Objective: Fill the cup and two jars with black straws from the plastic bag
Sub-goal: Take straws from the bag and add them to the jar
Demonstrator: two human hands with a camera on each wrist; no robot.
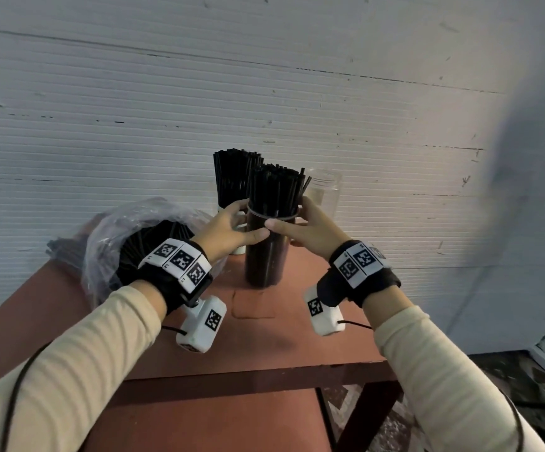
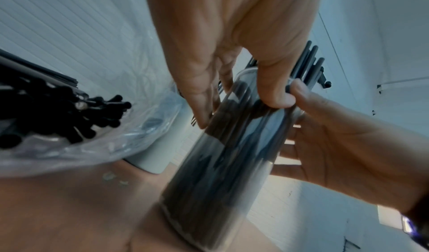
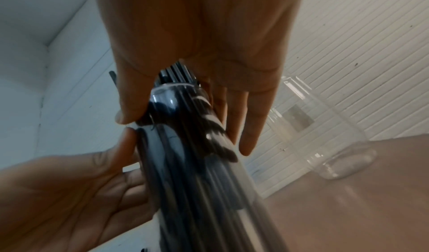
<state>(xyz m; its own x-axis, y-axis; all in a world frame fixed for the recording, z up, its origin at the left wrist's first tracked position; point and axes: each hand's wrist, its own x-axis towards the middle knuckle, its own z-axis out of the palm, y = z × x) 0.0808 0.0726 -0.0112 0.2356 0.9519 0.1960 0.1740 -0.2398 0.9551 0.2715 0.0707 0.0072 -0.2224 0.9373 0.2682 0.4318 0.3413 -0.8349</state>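
Both hands, left hand [image 1: 230, 228] and right hand [image 1: 307, 230], clasp straw-filled jar [image 1: 266, 252].

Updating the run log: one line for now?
both hands grip full jar | cup full | second jar empty | bag has straws

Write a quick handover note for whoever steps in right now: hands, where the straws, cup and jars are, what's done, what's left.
Left hand and right hand: both grip the near jar just below its rim, thumbs meeting at the front.
Near jar: upright on the table, packed with straws.
Cup: behind it to the left, also full of straws.
Far jar: behind to the right, empty.
Bag: on the table's left, open, straws still inside.
Done: cup and near jar look filled.
Left: let go of the near jar and fill the far jar from the bag.
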